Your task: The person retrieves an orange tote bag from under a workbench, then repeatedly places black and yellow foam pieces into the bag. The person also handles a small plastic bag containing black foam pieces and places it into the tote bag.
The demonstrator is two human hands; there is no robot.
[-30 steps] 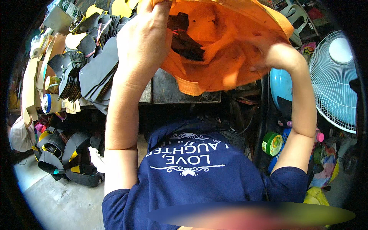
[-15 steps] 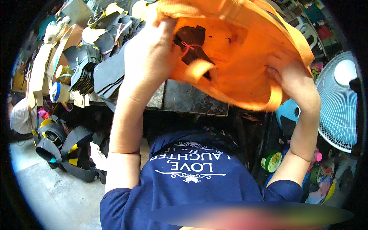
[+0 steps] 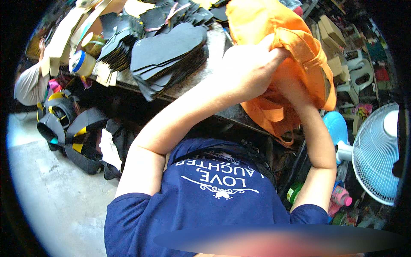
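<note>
An orange fabric bag (image 3: 261, 19) with strap handles stands at the table's right end, its side folded and sagging toward me. My left hand (image 3: 252, 66) is closed on the bag's upper edge, fingers pinching the cloth near a strap. Down in the bag's opening is my right hand (image 3: 295, 92), blurred, its fingers hidden by the fabric. What it touches in there cannot be seen. Left of the bag lies a fanned stack of black flat cut pieces (image 3: 169, 49), and a second black stack (image 3: 115, 49) sits beyond it.
A white and blue fan (image 3: 376, 154) stands at the right, near a plastic chair (image 3: 357, 73). Black and yellow strapped items (image 3: 81, 132) lie on the floor at left. A tape roll (image 3: 82, 63) sits by the table edge (image 3: 124, 79).
The bag has swung right and its wide opening has narrowed, hiding the dark tied bundle inside. My left hand has moved right with its edge. My right hand has shifted left, deeper inside.
</note>
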